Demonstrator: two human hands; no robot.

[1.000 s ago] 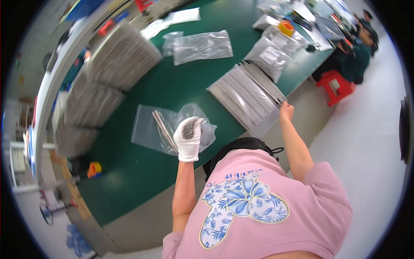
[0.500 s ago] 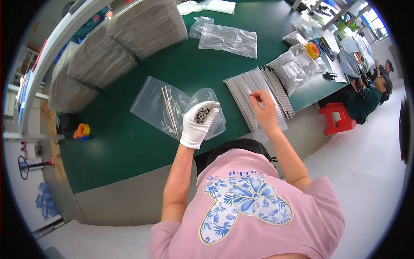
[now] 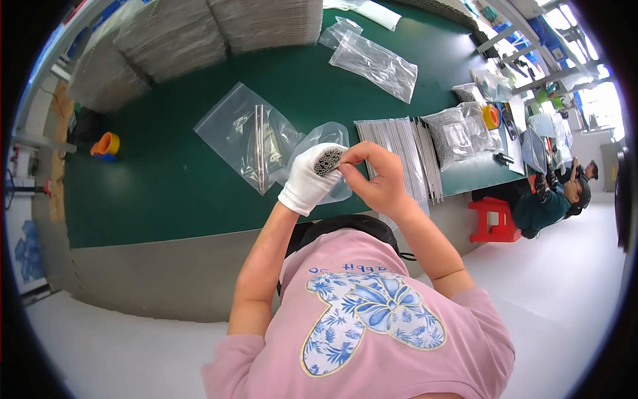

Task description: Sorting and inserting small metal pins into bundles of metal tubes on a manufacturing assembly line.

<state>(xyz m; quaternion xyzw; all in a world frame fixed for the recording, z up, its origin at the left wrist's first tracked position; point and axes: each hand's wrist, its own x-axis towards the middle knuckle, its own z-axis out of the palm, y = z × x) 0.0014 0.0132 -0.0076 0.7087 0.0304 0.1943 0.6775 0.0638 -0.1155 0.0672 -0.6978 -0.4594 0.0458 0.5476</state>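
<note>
My left hand (image 3: 303,181), in a white glove, is closed around a bundle of thin metal tubes (image 3: 327,161), whose round hollow ends face up. Bare, my right hand (image 3: 380,178) pinches thumb and forefinger together at the right edge of those ends; whatever lies between the fingertips is too small to make out. Beneath and beside the glove lies a clear plastic bag (image 3: 226,126), with a few loose metal tubes (image 3: 260,149) on it. A row of similar tubes (image 3: 392,143) rests side by side just beyond my right hand.
Stacks of grey sheet-like trays (image 3: 176,43) stand at the back left of the green table (image 3: 153,193). Flat clear bags (image 3: 375,63) lie at the back. Bags of small grey parts (image 3: 448,136) and tape (image 3: 490,117) are on the right. A person (image 3: 555,206) sits beyond a red stool (image 3: 493,219).
My right hand has moved left from above the tube row to the ends of the bundle. My left hand still holds the bundle. The whole view has shifted and turned slightly.
</note>
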